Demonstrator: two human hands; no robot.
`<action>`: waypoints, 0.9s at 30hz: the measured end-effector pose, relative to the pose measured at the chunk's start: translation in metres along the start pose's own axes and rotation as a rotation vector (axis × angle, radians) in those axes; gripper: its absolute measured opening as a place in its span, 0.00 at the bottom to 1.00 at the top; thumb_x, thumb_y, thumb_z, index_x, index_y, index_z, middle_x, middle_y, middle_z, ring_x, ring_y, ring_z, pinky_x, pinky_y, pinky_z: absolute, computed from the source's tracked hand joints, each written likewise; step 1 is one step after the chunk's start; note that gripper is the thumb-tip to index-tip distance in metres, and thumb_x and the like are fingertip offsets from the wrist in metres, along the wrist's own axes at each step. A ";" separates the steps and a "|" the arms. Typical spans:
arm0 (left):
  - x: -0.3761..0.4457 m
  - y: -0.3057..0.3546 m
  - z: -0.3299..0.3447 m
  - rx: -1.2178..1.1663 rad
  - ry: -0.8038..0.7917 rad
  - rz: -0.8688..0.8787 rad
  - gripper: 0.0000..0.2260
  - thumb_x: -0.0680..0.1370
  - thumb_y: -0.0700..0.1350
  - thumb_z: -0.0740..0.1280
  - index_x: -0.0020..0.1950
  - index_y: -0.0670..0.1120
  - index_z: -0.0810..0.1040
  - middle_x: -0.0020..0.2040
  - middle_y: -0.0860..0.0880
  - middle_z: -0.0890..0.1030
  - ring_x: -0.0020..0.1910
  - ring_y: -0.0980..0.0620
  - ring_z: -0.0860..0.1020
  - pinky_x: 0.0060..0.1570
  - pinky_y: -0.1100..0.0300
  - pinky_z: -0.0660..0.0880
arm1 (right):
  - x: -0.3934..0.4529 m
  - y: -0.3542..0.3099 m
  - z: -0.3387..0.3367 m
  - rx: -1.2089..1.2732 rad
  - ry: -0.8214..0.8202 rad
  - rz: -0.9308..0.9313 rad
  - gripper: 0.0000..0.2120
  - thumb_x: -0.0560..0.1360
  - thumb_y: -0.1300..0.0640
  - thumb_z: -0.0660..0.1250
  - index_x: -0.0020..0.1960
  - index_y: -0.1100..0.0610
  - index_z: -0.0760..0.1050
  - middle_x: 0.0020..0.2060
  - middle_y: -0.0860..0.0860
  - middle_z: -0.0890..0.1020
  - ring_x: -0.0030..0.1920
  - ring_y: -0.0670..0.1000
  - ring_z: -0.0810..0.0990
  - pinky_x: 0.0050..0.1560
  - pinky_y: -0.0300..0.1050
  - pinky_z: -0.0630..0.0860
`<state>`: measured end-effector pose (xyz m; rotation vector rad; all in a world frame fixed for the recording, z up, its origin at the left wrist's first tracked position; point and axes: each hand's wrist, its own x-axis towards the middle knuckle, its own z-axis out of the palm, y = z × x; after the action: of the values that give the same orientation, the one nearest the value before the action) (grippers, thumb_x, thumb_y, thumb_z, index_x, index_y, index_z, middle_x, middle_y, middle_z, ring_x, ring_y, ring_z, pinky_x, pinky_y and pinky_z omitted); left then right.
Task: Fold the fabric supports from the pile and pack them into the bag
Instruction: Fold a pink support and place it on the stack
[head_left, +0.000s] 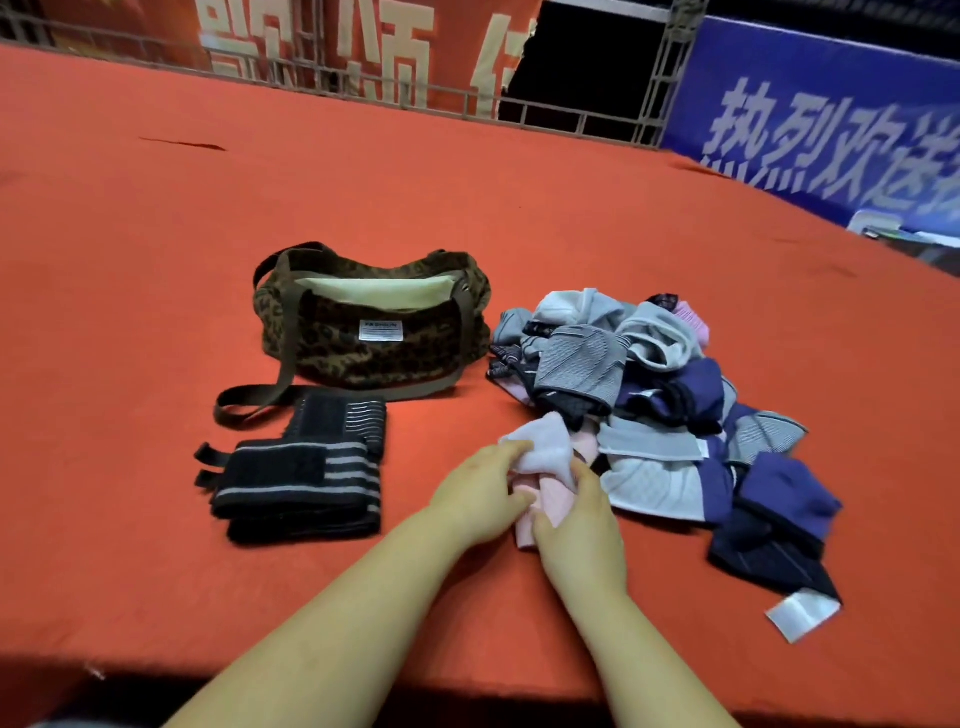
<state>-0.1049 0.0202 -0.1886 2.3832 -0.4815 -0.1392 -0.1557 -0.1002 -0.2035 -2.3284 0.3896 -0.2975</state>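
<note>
Leopard-print bag (374, 338) open-mouthed, pale lining showing, contents unseen.

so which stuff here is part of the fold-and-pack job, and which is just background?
Job:
- pink support, held by left hand and right hand
- pile of supports
- leopard-print bag, open
- folded black striped supports

Background:
- red table cover
- blue banner
- metal railing
</note>
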 end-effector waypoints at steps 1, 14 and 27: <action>0.000 -0.002 0.002 0.020 0.029 0.002 0.25 0.75 0.45 0.67 0.72 0.50 0.66 0.69 0.48 0.70 0.66 0.49 0.70 0.63 0.61 0.64 | 0.000 0.000 -0.001 0.066 -0.025 -0.002 0.28 0.72 0.60 0.67 0.70 0.53 0.65 0.65 0.52 0.74 0.64 0.54 0.73 0.58 0.44 0.68; -0.052 0.003 -0.041 0.354 0.186 0.390 0.15 0.75 0.55 0.60 0.57 0.50 0.78 0.50 0.52 0.82 0.49 0.48 0.78 0.48 0.57 0.72 | -0.022 -0.023 -0.050 0.234 -0.194 -0.389 0.16 0.70 0.63 0.71 0.42 0.41 0.77 0.41 0.37 0.82 0.46 0.35 0.77 0.44 0.26 0.69; -0.126 -0.012 -0.043 -0.310 0.302 -0.024 0.04 0.76 0.45 0.68 0.41 0.51 0.80 0.36 0.57 0.82 0.37 0.65 0.77 0.44 0.68 0.73 | -0.065 -0.017 -0.073 0.398 -0.148 -0.342 0.08 0.72 0.63 0.71 0.41 0.51 0.81 0.38 0.40 0.83 0.39 0.39 0.79 0.41 0.28 0.71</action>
<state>-0.2081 0.1026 -0.1682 2.0593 -0.2660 0.1272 -0.2367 -0.1116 -0.1468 -1.9967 -0.1361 -0.3303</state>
